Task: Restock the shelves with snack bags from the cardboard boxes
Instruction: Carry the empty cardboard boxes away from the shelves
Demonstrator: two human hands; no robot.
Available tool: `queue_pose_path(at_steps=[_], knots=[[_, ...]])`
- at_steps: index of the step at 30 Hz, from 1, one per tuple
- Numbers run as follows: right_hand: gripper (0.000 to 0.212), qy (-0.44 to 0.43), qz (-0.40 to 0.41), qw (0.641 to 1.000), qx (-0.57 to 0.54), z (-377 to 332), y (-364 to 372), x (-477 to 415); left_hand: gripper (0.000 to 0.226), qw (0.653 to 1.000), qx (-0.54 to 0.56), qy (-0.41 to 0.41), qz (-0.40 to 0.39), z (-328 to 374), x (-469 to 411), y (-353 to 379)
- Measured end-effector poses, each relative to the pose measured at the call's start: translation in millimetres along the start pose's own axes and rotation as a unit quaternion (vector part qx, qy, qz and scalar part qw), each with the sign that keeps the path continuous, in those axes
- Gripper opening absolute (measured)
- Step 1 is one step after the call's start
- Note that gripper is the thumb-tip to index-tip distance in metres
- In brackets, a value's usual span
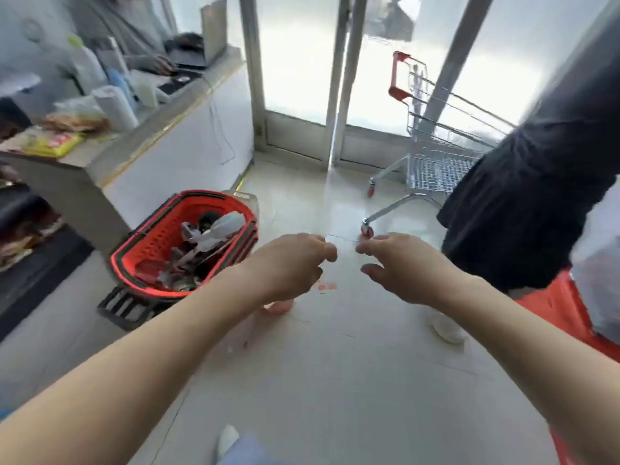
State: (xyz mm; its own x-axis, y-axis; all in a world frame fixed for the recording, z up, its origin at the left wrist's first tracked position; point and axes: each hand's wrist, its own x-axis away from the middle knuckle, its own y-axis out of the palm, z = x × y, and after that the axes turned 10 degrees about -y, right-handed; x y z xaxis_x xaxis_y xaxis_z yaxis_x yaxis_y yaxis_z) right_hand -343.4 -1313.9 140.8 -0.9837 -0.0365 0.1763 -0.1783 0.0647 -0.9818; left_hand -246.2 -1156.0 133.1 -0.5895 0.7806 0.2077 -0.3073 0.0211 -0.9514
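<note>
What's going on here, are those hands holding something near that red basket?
A person's left hand and right hand reach forward over the tiled floor, fingers pinched close together. A thin line seems to run between them; the picture is too blurred to say what it is. To the left, red shopping baskets sit stacked, with scraps in the top one. A shopping cart stands by the glass doors. Another person in dark clothes stands on the right. No snack bags or boxes are in hand.

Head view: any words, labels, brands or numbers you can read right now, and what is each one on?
No text can be read.
Yellow packet on the counter: red print, too blurred to read.
Red basket: scraps inside show no legible marks.
Shopping cart: no readable label.
</note>
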Motion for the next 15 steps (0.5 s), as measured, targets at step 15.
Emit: queue_pose_path(at_steps=[15], knots=[[0.019,-0.477,-0.019,0.871,0.115,-371.0,-6.1,-243.6,0.031,0.875,0.106,-0.463,0.092,-299.0,275.9,18.0]])
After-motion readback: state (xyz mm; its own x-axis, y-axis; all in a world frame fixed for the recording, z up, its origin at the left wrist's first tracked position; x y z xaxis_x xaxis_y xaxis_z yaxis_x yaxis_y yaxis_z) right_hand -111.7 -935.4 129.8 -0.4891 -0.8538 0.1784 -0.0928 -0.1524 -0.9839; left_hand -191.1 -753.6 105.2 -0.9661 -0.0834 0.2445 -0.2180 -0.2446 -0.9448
